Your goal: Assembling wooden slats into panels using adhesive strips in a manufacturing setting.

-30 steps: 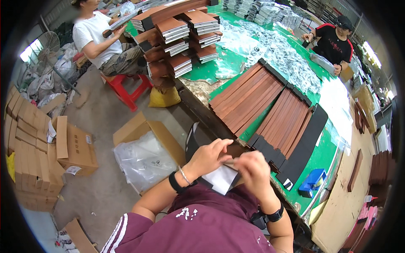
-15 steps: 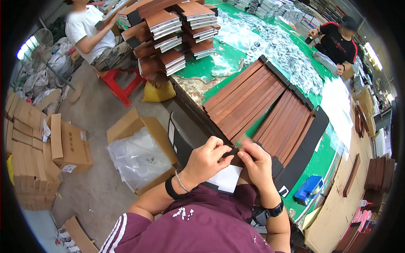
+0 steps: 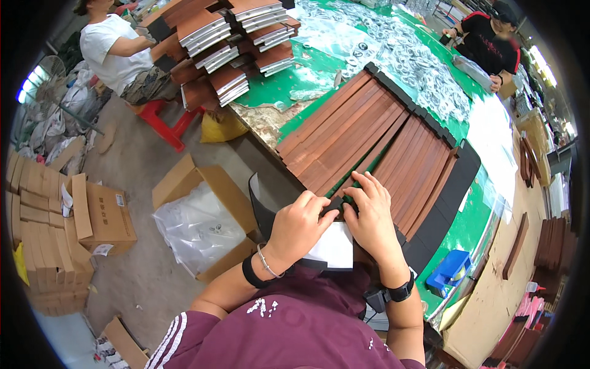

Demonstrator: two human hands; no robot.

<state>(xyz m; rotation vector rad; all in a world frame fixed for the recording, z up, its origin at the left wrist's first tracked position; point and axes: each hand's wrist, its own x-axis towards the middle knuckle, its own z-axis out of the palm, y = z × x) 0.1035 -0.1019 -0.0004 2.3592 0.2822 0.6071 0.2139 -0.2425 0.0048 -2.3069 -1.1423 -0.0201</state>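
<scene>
My left hand (image 3: 302,226) is pinching a small black piece (image 3: 334,205) between thumb and fingertips, nearly closed on it. My right hand (image 3: 373,218) is coming up against the same piece from the other side, its fingers bent and partly covering it, so I cannot tell whether it is gripping or only touching. The piece is sitting between my two hands, in front of my chest at the near edge of the green counter (image 3: 458,237). Just below my fingers, a white sheet (image 3: 335,246) with a dark border is lying near my lap.

Beyond my hands, reddish-brown slats (image 3: 344,135) are lying side by side in two groups, with a narrow gap opening between them and black end caps (image 3: 399,98) lining their far ends. A blue tape dispenser (image 3: 444,273) is standing to my right. On the floor to my left, an open carton (image 3: 230,197) is holding a clear plastic bag (image 3: 203,227). Across the counter, a person in a black shirt (image 3: 491,43) is handling something.
</scene>
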